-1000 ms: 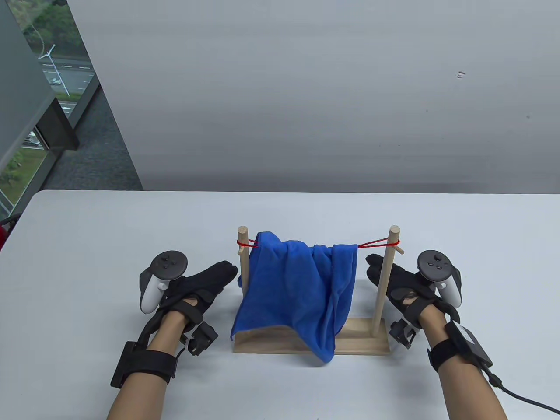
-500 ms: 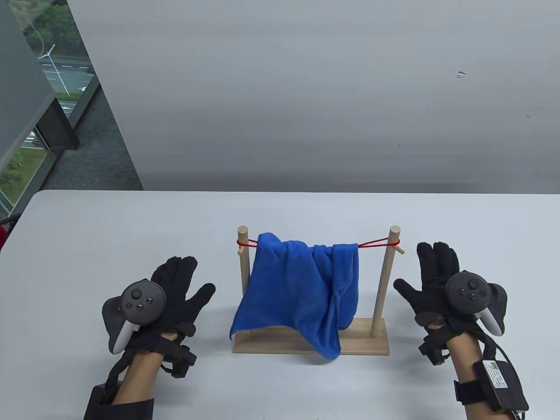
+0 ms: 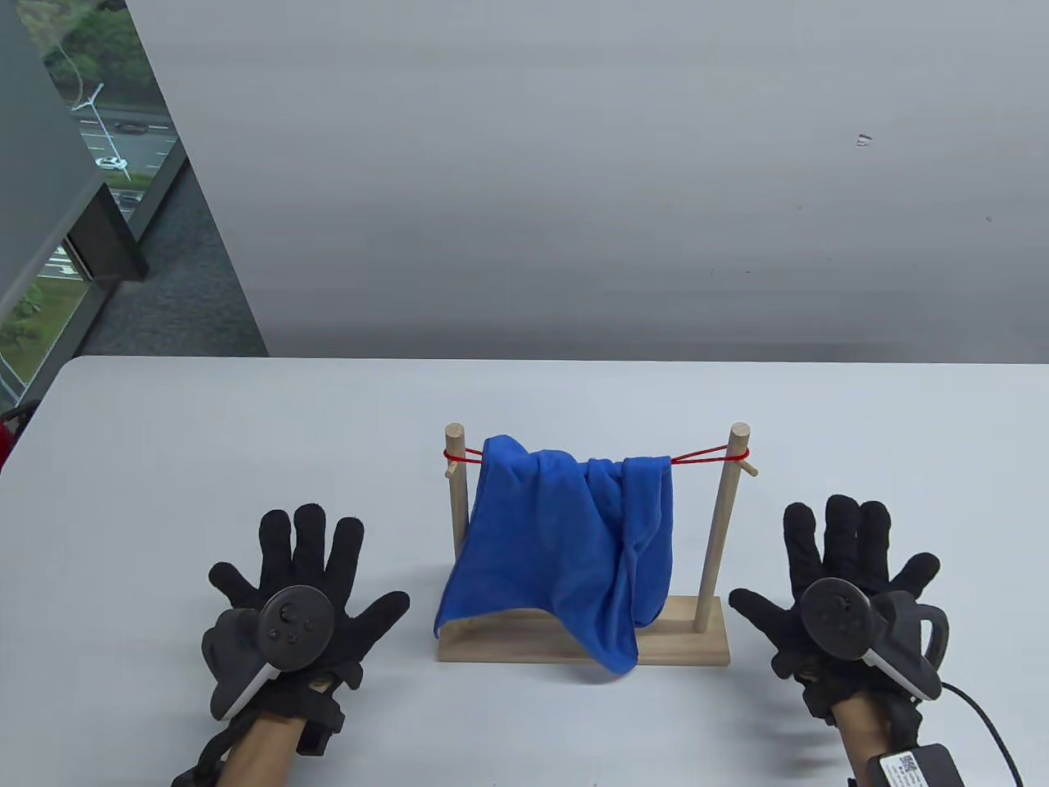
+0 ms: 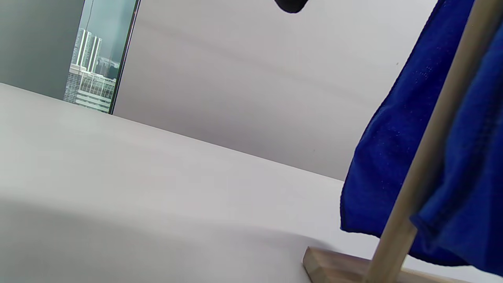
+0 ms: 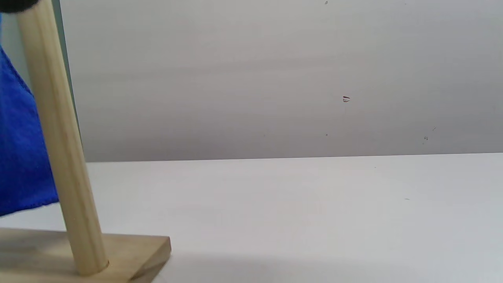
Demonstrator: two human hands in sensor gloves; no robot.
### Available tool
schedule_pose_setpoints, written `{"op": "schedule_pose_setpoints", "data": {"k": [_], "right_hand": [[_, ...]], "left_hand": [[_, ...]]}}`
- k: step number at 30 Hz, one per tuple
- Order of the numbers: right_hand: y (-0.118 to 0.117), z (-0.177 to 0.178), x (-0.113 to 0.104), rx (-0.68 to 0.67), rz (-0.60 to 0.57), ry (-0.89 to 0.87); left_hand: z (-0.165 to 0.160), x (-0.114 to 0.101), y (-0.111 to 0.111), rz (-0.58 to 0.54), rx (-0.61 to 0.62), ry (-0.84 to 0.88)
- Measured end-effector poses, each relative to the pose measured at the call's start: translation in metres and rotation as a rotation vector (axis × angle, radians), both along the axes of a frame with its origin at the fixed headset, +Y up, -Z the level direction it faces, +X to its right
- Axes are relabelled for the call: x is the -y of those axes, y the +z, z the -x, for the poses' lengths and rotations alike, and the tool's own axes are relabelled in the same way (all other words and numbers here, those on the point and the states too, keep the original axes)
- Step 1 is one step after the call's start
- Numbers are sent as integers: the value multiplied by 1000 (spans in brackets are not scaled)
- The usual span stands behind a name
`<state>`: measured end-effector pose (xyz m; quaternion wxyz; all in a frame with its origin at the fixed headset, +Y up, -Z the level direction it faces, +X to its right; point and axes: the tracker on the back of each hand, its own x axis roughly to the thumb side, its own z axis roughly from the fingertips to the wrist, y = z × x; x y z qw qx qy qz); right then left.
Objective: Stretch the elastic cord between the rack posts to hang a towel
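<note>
At the middle of the white worktop (image 3: pixel 164 459) stands the wooden rack (image 3: pixel 705 643): a flat plank base with two round dowel posts, each carrying a small side peg. A thin red elastic cord (image 3: pixel 698 456) is looped around both posts near their tops and runs taut between them, and a blue terry towel (image 3: pixel 565 541) hangs over it in soft folds, one pointed corner drooping past the front edge of the base. No writing can be read; a small label on the pack at the right wrist is too small to make out.

Left of the rack, the left hand (image 3: pixel 299 594) lies palm down in its black knit glove, grip spread wide and holding nothing; the right hand (image 3: pixel 836 586), right of the rack, lies the same way. Half a second ago both hands were nearer the posts and angled; they have since drawn back toward the near edge and flattened. Rack, cord and towel have not shifted.
</note>
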<state>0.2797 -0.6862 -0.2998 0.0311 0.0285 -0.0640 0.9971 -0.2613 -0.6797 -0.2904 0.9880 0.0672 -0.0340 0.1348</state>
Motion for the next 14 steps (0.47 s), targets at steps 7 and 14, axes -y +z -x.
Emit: {"op": "schedule_pose_setpoints", "data": {"k": [7, 14], "right_hand": [[-1, 1, 10, 41, 39, 40], [-2, -3, 15, 80, 77, 34]], "left_hand": [[0, 9, -2, 55, -10, -47], [-1, 18, -3, 76, -29, -34]]}}
